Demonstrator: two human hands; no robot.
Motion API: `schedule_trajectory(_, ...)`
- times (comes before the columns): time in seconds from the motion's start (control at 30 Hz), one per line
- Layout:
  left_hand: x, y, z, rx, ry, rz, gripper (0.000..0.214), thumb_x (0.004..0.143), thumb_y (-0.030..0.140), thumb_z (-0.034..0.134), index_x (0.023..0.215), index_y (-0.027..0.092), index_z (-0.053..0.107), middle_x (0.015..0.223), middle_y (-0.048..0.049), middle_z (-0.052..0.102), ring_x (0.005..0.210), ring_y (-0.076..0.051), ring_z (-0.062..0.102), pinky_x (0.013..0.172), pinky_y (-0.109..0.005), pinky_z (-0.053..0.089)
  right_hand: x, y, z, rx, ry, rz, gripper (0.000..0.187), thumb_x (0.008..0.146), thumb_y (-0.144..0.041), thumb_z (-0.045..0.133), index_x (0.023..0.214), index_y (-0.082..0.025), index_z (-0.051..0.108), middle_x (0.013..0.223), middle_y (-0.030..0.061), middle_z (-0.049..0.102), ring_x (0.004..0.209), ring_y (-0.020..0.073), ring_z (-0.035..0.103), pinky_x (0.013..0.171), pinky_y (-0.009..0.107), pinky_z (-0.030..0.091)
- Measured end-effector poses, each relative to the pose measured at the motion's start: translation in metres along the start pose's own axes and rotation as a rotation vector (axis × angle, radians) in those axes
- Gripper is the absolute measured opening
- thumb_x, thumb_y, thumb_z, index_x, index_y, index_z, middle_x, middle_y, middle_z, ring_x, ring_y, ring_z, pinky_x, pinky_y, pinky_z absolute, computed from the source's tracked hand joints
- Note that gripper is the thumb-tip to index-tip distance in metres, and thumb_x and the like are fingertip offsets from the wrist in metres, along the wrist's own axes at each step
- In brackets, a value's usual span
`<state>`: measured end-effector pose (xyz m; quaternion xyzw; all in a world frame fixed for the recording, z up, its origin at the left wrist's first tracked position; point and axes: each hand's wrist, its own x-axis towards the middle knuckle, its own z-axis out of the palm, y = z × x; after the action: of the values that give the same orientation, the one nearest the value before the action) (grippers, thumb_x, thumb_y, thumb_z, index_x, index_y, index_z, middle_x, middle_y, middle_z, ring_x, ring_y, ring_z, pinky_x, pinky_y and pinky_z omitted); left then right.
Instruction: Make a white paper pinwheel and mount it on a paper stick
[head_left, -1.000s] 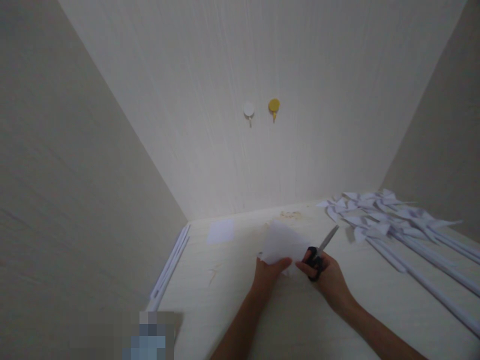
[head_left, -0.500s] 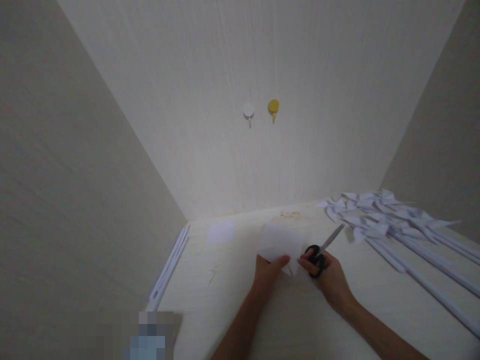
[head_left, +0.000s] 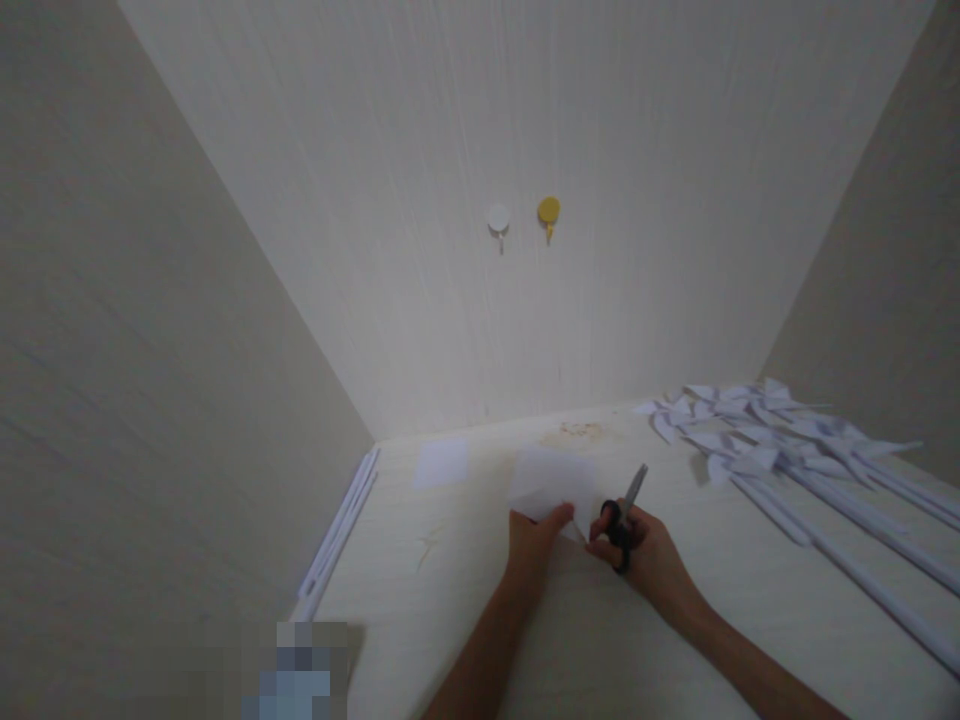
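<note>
A white sheet of paper [head_left: 553, 472] is pinched along its near edge by my left hand [head_left: 537, 540], thumb on top. My right hand [head_left: 643, 555] keeps black-handled scissors [head_left: 622, 528] in its grip, their blades pointing up and away from the paper. The thumb and a fingertip of that hand meet the paper's near right corner, where a narrow flap or slit shows. Whether the fingertips pinch that corner firmly is too small to make out.
A second white paper square [head_left: 441, 463] lies to the left. Several paper pinwheels [head_left: 750, 440] on rolled sticks [head_left: 847, 560] cover the right side. More rolled paper sticks [head_left: 339, 535] rest along the left wall. A white hook [head_left: 499, 220] and a yellow hook [head_left: 549, 212] are on the back wall.
My right hand has moved slightly left and down to the paper's corner, and the scissors have turned more upright. The paper has shifted a little left with my left hand.
</note>
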<state>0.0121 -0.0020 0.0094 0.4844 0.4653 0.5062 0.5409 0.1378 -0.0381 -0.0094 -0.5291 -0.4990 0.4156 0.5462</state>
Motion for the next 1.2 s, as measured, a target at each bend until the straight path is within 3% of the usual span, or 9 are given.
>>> schedule_trajectory(1.2, 0.0004, 0.0011, -0.0004, -0.004, 0.015, 0.001, 0.019, 0.053, 0.023, 0.064, 0.069, 0.011, 0.063, 0.074, -0.0077, 0.066, 0.068, -0.019, 0.059, 0.063, -0.028, 0.045, -0.0025, -0.0029, 0.0021, 0.007, 0.037, -0.056, 0.021, 0.048, -0.023, 0.068, 0.059, -0.017, 0.052, 0.057, -0.0017, 0.055, 0.048, 0.0103, 0.047, 0.043, 0.020, 0.037)
